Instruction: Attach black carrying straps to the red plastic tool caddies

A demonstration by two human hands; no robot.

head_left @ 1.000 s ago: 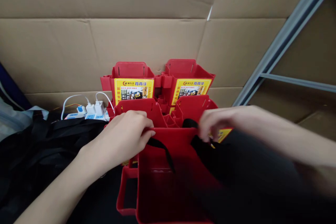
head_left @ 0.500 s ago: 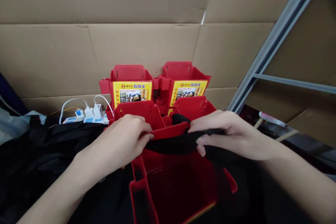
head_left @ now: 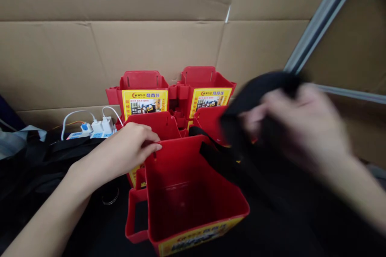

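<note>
My left hand [head_left: 134, 144] pinches the upper left corner of the back wall of the nearest red plastic tool bin [head_left: 181, 154]. This bin is tilted so that I look into its open inside, and a yellow label [head_left: 202, 237] shows on its front. On its left side a square red loop [head_left: 135, 215] sticks out. A black strap [head_left: 223, 160] runs from the right end of the bin's back wall. My right hand [head_left: 301, 124], smeared by motion, is closed on the black strap, raised to the right of the bin.
Several more red bins with yellow labels [head_left: 146, 102] stand behind, against a cardboard wall [head_left: 157, 44]. At the left, a power strip [head_left: 90, 133] with white plugs sits beside black fabric [head_left: 45, 164]. A metal ring [head_left: 111, 198] lies left of the bin. A metal frame [head_left: 319, 20] rises at the right.
My right hand has pulled the strap up and right, away from the bin's back wall. The bin has tipped, showing more of its inside and front label. My left hand still holds its corner.
</note>
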